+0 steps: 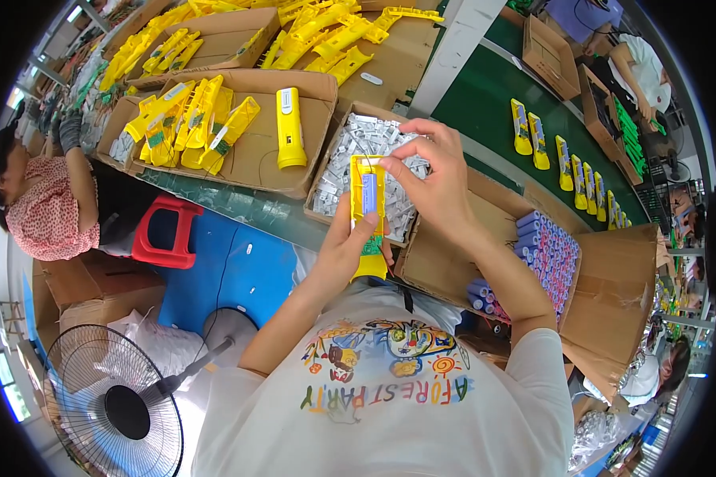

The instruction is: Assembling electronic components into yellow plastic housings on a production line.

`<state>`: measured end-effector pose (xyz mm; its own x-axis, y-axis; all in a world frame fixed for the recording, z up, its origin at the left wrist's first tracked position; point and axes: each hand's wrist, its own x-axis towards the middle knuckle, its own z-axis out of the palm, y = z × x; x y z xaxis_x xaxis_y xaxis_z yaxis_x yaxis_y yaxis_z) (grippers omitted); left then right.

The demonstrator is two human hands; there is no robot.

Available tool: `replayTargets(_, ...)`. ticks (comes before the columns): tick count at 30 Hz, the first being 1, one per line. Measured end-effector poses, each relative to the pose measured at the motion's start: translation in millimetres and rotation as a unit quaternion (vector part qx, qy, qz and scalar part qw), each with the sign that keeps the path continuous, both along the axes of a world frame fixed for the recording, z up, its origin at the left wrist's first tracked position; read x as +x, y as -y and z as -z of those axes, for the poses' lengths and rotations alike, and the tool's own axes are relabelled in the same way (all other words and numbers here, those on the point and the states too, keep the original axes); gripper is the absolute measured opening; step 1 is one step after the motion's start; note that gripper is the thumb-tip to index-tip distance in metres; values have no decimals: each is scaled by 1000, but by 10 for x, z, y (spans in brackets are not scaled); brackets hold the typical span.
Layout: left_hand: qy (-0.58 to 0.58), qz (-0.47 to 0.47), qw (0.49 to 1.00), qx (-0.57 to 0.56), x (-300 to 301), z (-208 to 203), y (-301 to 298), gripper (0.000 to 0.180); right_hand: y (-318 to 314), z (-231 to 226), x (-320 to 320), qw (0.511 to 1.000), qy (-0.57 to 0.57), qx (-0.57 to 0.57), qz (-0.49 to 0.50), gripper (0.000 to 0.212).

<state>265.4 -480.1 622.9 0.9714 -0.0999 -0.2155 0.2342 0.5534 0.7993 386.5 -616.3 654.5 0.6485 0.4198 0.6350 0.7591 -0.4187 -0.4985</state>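
My left hand (344, 245) grips a yellow flashlight housing half (370, 269) from the side and below. Inside the shell lie a blue-purple cylindrical battery (368, 193) and a green circuit board (371, 245). At the shell's far end, the thumb and index finger of my right hand (436, 171) pinch a small white piece (369, 161); its exact shape is partly hidden by the fingers. Just beneath both hands stands a cardboard box (317, 213) full of small white and metallic parts (334, 171).
To the right, a carton (445, 266) holds stacked purple batteries (549, 254). A tray (310, 119) of yellow housings stands left. Beyond a white post (453, 56), flashlights (565, 163) line a green belt (485, 103). Left are a seated co-worker (56, 203), red stool (167, 230) and fan (127, 412).
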Motion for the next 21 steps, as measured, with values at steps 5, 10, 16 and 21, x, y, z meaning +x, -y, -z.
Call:
replayTargets(5, 83, 55, 985, 143, 95, 26, -94, 36, 78, -24, 41, 985, -173, 3, 16, 22)
replayTargets(10, 121, 98, 984, 87, 143, -37, -76, 38, 162, -156, 97, 960, -266, 31, -85, 20)
replayTargets(16, 53, -224, 788, 571, 953, -265, -1059, 23, 1630, -2, 2532, 957, 72, -39, 280, 25)
replayTargets(21, 81, -145, 518, 839, 1454, 461, -1394, 49, 2878, 1482, 3972, 900, -42, -296, 316, 23)
